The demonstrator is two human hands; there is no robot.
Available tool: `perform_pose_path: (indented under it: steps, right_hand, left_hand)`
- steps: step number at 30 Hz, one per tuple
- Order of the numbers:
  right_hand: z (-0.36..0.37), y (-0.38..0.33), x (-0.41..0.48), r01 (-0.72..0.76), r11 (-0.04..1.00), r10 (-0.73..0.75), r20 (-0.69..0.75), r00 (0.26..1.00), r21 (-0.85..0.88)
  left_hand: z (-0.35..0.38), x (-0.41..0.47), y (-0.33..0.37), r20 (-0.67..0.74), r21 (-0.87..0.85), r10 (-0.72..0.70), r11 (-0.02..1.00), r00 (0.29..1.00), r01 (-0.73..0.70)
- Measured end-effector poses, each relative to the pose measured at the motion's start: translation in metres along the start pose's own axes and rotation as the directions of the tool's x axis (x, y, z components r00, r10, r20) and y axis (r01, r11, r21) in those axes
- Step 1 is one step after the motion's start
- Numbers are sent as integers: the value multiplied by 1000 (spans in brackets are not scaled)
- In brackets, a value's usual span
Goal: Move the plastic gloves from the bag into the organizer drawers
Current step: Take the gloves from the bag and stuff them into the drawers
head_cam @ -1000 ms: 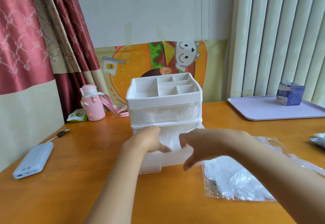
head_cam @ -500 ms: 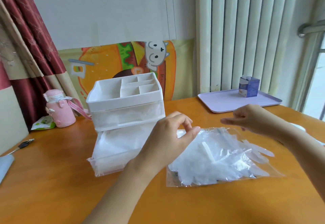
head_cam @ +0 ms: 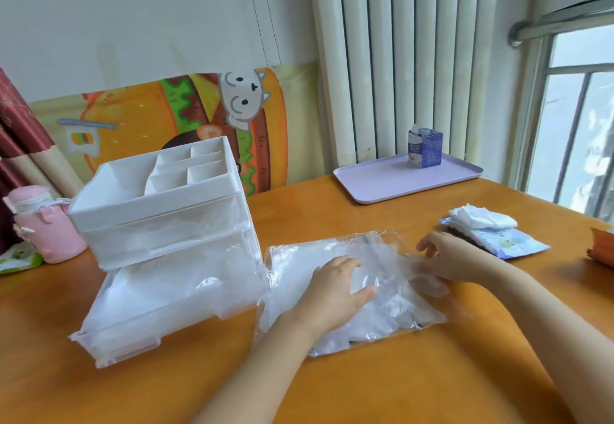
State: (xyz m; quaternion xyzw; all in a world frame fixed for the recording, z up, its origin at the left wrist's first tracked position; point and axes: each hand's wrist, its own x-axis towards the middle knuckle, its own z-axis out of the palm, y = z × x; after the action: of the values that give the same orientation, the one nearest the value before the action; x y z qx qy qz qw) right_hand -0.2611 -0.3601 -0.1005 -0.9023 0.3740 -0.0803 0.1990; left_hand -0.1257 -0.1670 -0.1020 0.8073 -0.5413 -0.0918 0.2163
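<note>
A clear bag of plastic gloves lies flat on the orange table, right of the white organizer. The organizer's lower drawer is pulled out toward me and holds clear plastic; the upper drawer is closed. My left hand presses flat on the middle of the bag, fingers straight. At the bag's right end, my right hand grips the crumpled clear gloves there; its fingertips are blurred behind the plastic.
A lilac tray with a small blue carton stands at the back right. A pack of white tissues lies right of the bag. A pink bottle stands left of the organizer. Bare tabletop lies in front.
Both hands left the open drawer and went right to the bag. The left hand now lies flat on it, and the right hand has closed on plastic at its right end. The view turned right.
</note>
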Motion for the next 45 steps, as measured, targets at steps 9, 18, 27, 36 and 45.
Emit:
perform_pose_path:
  steps: [9, 18, 27, 36, 45]
  right_hand:
    - [-1, -5, -4, 42, 991, -17, -197, 980, 128]
    - [-50, -53, -47, 100, 23, -166, -94, 982, 995]
    - [-60, -65, -72, -182, -276, -491, 24, 871, 944]
    - [-46, -56, -53, -193, -222, -489, 62, 870, 956]
    - [-44, -76, -67, -111, -100, -286, 78, 955, 989]
  left_hand:
    - [23, 0, -28, 19, 80, -110, 991, 994, 108]
    - [14, -1, -24, 8, -69, -132, 989, 991, 132]
    - [-28, -5, 4, 34, -891, 174, 450, 984, -48]
    - [-37, -14, 17, 313, -931, 386, -56, 868, 361]
    - [-88, -33, 14, 112, -994, 98, -5, 989, 113]
